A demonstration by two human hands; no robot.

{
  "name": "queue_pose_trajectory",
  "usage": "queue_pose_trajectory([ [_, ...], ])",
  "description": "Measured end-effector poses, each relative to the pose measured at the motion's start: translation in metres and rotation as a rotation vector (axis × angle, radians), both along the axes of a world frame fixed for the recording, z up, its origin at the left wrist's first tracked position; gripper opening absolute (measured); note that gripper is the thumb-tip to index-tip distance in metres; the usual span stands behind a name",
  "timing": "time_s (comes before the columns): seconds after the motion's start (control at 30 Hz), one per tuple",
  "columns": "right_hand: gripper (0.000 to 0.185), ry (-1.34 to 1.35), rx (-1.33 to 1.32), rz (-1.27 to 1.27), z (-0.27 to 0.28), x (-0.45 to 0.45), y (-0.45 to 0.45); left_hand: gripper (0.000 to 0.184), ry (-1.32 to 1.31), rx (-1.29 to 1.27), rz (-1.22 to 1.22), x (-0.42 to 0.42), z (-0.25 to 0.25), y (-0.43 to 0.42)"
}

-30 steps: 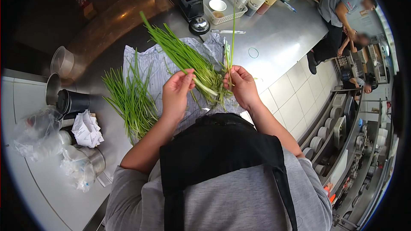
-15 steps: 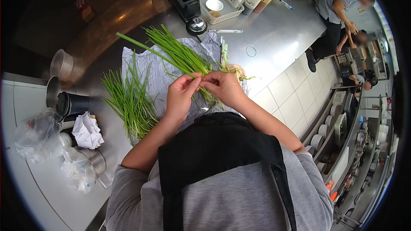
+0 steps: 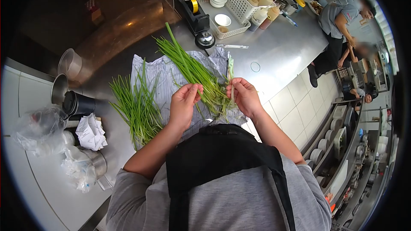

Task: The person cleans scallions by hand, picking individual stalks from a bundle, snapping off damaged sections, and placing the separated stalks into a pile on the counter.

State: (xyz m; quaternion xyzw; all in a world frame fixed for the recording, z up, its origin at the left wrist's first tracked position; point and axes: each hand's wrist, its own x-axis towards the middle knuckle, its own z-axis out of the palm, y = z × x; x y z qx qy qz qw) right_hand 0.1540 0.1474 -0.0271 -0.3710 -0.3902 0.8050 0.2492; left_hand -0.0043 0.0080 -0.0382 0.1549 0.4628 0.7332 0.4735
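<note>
My right hand (image 3: 247, 98) is closed in a pinch on the pale lower end of a spring onion (image 3: 232, 93). My left hand (image 3: 185, 105) is apart from it, thumb and fingertips pressed together; whatever is between them is too small to make out. Between and beyond both hands lies a bunch of spring onions (image 3: 188, 66), its pale ends toward me, on crumpled greyish paper (image 3: 165, 77). One thicker green stalk sticks out past the bunch. To the left rests a second pile of thin green stalks (image 3: 137, 107). Torn pale trimmings (image 3: 220, 107) lie near my right hand.
On the steel counter (image 3: 278, 51) are a tape dispenser (image 3: 195, 19), a bell (image 3: 205, 39), a pen (image 3: 232, 46) and a basket with sauce bottles (image 3: 239, 2). A dark cup (image 3: 77, 102) and plastic bags (image 3: 40, 132) stand left. Other people (image 3: 338, 21) are at right.
My hands have parted; the right moved right with the spring onion. The stalk's top has swung over the bunch. The whole view has shifted slightly.
</note>
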Motion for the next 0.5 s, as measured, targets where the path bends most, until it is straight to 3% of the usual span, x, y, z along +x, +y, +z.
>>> queue_pose_trajectory([
  [0.07, 0.009, -0.038, 0.038, 0.008, 0.000, 0.002, 0.004, 0.022, 0.023, -0.018, -0.012, -0.001, -0.001, -0.005],
  [0.17, 0.016, -0.443, 0.837, 0.171, 0.001, 0.006, 0.004, 0.021, 0.155, -0.072, 0.003, -0.010, 0.003, -0.024],
  [0.2, 0.016, -0.449, 0.828, 0.173, -0.002, 0.008, 0.006, 0.022, 0.267, -0.140, 0.035, -0.018, 0.006, -0.036],
  [0.3, 0.018, -0.602, 1.244, 0.184, -0.014, 0.007, 0.011, 0.036, 0.583, -0.265, 0.183, -0.043, 0.001, -0.076],
  [0.33, 0.018, -0.602, 1.237, 0.189, -0.010, 0.001, 0.011, 0.036, 0.581, -0.273, 0.181, -0.052, 0.001, -0.090],
  [0.4, 0.017, -0.766, 1.946, 0.096, -0.001, -0.012, 0.007, 0.045, 0.690, -0.387, 0.244, -0.066, 0.004, -0.115],
  [0.43, 0.017, -0.745, 1.893, 0.192, -0.008, -0.017, 0.003, 0.045, 0.688, -0.393, 0.245, -0.071, 0.004, -0.126],
  [0.47, 0.017, -0.740, 1.892, 0.195, -0.013, -0.024, -0.003, 0.045, 0.828, -0.506, 0.198, -0.075, 0.006, -0.135],
  [0.5, 0.015, -0.837, 1.845, 0.361, -0.015, -0.032, -0.009, 0.046, 0.967, -0.619, 0.150, -0.080, 0.006, -0.144],
])
